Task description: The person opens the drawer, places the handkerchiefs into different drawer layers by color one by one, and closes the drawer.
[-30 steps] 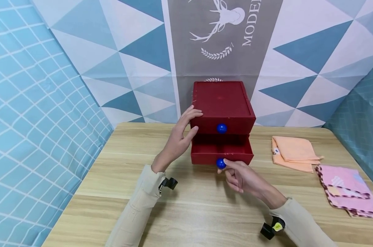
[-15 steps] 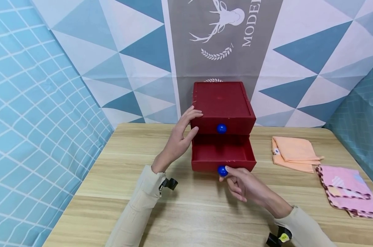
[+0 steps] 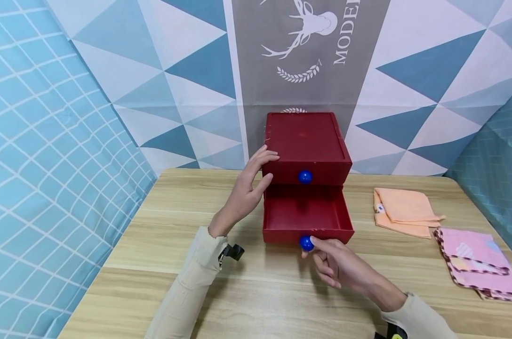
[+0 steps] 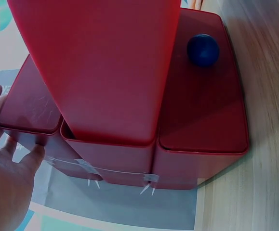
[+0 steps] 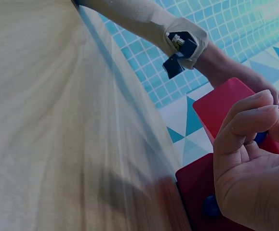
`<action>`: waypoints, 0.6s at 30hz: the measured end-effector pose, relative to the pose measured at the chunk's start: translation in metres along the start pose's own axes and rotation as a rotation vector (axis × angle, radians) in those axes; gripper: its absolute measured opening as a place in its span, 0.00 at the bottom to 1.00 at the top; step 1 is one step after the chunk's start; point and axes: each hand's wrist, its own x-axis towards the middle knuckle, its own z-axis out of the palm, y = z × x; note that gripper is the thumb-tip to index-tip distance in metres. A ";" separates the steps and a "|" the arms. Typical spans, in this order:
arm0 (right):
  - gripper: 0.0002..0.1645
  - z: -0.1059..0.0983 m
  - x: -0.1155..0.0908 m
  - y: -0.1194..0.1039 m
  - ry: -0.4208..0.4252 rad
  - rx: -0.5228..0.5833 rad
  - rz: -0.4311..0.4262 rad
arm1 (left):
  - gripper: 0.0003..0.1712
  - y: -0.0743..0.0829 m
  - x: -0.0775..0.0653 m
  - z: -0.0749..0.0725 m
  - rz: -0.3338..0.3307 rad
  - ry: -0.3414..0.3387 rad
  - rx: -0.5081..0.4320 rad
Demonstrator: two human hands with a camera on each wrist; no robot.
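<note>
A dark red drawer cabinet (image 3: 302, 136) with three tiers stands against the back wall. Its middle drawer (image 3: 308, 214) is pulled well out, and its inside looks bare. My right hand (image 3: 345, 268) pinches the blue round knob (image 3: 306, 243) on that drawer between thumb and index finger. With fingers extended, my left hand (image 3: 249, 183) rests on the cabinet's upper left edge. The top drawer's blue knob (image 3: 305, 177) faces forward. In the left wrist view the bottom drawer (image 4: 202, 106) is closed and has its own blue knob (image 4: 203, 50); the head view hides it.
An orange folded cloth (image 3: 404, 209) lies on the wooden table (image 3: 188, 207) to the cabinet's right. Nearer the right edge is a pink folded cloth (image 3: 476, 259) with a checked border. Patterned sheets (image 3: 188, 70) hang behind and at the sides.
The right hand has drawn the middle drawer farther out toward me, so more of its inside shows. My left hand has stayed on the cabinet's edge.
</note>
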 end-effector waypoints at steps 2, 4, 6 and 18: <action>0.25 0.002 -0.002 0.002 -0.008 0.004 -0.007 | 0.22 0.000 0.000 0.000 0.001 0.000 0.001; 0.25 0.003 -0.004 0.003 -0.010 0.002 -0.007 | 0.22 0.000 0.000 0.000 0.000 -0.001 0.002; 0.25 0.005 -0.006 0.004 -0.016 0.004 -0.011 | 0.22 0.000 0.000 0.000 -0.006 -0.003 0.003; 0.30 0.016 -0.015 0.009 0.021 -0.047 0.034 | 0.22 0.002 0.000 0.000 -0.001 0.005 -0.002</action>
